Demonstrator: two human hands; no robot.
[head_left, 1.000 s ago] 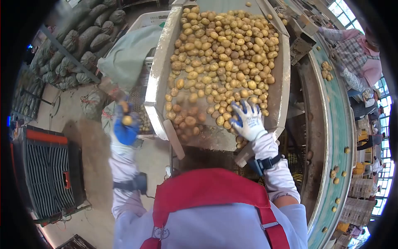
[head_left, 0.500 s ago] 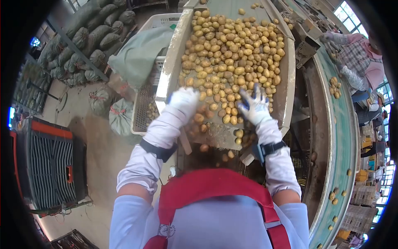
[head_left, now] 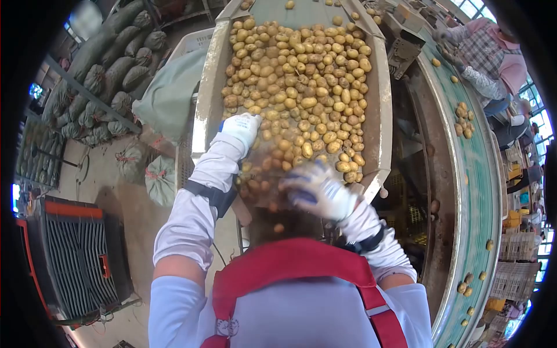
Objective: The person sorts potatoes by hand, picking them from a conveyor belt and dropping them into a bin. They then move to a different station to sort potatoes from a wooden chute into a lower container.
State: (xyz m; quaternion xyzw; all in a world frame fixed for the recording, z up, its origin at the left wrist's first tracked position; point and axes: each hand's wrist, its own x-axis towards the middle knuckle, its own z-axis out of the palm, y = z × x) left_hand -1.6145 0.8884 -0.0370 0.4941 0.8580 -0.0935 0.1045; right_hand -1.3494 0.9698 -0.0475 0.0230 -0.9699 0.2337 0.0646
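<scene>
A heap of potatoes (head_left: 296, 81) fills a pale metal chute (head_left: 204, 110) in front of me. My left hand (head_left: 242, 129), in a white glove, rests at the heap's lower left, inside the chute's left wall; its fingers are curled, and what they hold, if anything, is hidden. Over the chute's lower end is my right hand (head_left: 319, 188), gloved and blurred, its fingers spread and pointing left. Blurred potatoes lie between the two hands, and a loose one (head_left: 279, 228) is below the chute's lip.
A green conveyor belt (head_left: 477, 203) with scattered potatoes runs along the right. Beyond it stands a co-worker (head_left: 493, 64) in a plaid top. Full sacks (head_left: 119, 75) are stacked at the upper left. A green cloth (head_left: 171, 93) hangs left of the chute. A black, orange-topped machine (head_left: 75, 249) stands lower left.
My right hand has moved left and toward me, off the heap to the chute's lower end. The view has shifted, so the chute appears farther left. More potatoes are blurred near the lip.
</scene>
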